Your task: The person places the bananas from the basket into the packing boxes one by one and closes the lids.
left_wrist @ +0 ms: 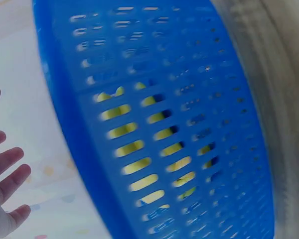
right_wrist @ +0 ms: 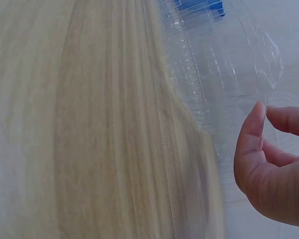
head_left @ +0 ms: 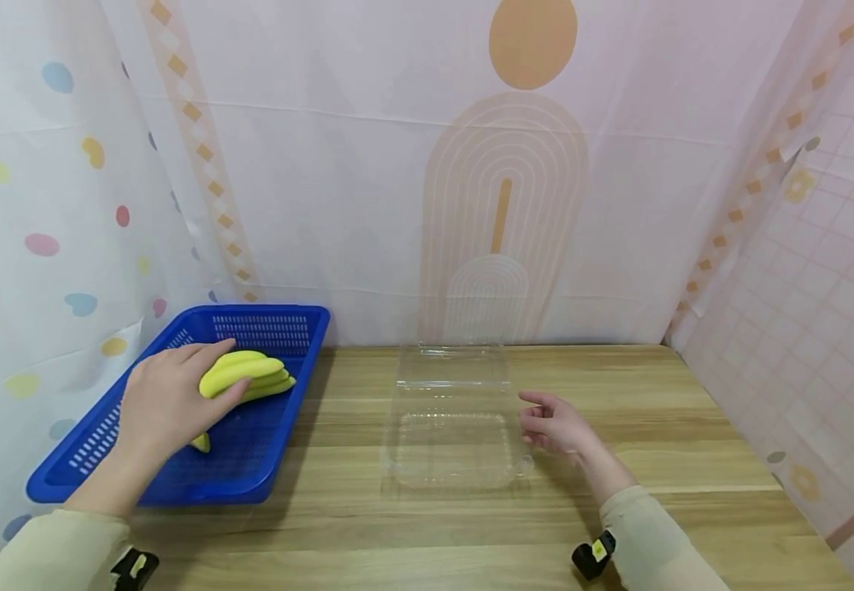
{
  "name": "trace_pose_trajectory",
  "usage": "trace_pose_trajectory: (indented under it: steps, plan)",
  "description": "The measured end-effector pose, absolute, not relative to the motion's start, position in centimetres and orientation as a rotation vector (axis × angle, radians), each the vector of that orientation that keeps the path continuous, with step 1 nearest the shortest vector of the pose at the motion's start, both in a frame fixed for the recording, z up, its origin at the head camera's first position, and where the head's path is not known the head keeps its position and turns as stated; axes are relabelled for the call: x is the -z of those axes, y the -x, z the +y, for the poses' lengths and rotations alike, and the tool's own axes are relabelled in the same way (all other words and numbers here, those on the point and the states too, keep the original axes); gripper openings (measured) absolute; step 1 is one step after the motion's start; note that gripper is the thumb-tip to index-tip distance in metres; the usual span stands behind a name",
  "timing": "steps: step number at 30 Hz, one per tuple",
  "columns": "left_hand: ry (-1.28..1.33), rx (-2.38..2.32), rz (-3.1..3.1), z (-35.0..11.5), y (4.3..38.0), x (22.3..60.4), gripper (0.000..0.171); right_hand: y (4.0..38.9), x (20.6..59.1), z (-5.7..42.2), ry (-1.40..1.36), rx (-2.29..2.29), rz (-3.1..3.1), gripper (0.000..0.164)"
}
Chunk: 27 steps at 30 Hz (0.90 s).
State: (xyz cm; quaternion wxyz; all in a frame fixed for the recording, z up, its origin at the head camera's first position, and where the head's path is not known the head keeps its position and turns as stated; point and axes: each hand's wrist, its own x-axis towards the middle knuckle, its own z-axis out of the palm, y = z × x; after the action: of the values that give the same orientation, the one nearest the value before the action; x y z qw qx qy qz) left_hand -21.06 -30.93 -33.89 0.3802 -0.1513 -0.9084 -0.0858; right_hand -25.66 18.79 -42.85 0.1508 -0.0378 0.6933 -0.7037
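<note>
My left hand [head_left: 164, 402] is over the blue plastic basket [head_left: 297, 427], fingers spread apart beside a bunch of yellow bananas [head_left: 249, 377]. Another yellow tip pokes out beneath the palm. From the left wrist, the fingers [left_wrist: 7, 162] show spread beyond the basket's rim, and yellow shows through the wall slots. A clear plastic clamshell container [head_left: 452, 447] lies on the table with its lid raised toward the back. At its right edge, my right hand [head_left: 555, 423] pinches the rim between thumb and index finger, as the right wrist view shows.
The wooden table [head_left: 618, 525] carries the basket at the left and the container in the middle. Patterned curtains [head_left: 360, 222] hang behind it and along both sides. A small black device [head_left: 592, 558] is strapped at the right sleeve's cuff.
</note>
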Motion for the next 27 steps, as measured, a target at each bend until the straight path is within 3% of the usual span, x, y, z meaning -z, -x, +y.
trace_pose_trajectory:
  steps: [10, 27]
  plan:
    - [0.361, 0.212, -2.465, -30.9, 22.4, 31.9, 0.069, 25.7, 42.9, 18.5, 0.105, 2.025, 2.000, 0.061]
    - [0.354, 0.185, -2.516, -30.8, 25.3, 30.5, 0.074, 25.8, 43.0, 18.3, 0.092, 2.049, 1.978, 0.059]
